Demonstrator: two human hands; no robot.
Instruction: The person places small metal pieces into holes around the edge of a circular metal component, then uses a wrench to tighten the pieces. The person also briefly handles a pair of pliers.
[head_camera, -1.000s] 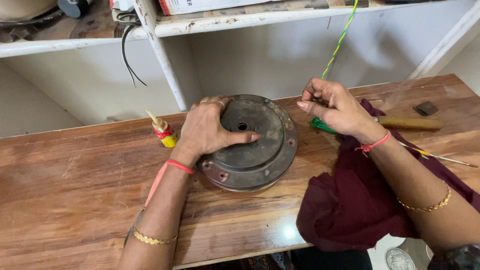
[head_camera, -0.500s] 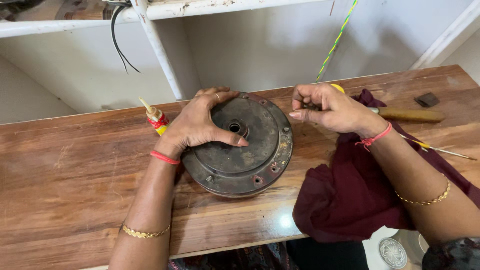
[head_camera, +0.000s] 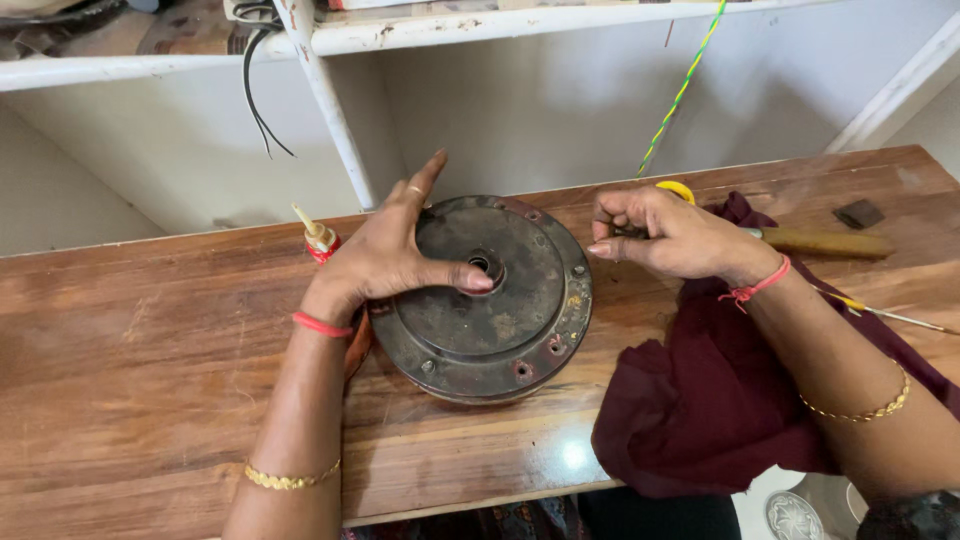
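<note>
Rusty metal motor housing (head_camera: 485, 300) lies flat mid-bench; my left hand (head_camera: 385, 262) presses it, fingers spread. My right hand (head_camera: 670, 238) pinches something small, unclear. I'd keep pressure firm and centred.

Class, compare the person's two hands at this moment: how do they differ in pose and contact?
The left hand lies spread on the round metal cover, thumb at its centre hole; the right hand is curled shut beside the cover, off it. Both wrists wear red thread.
</note>
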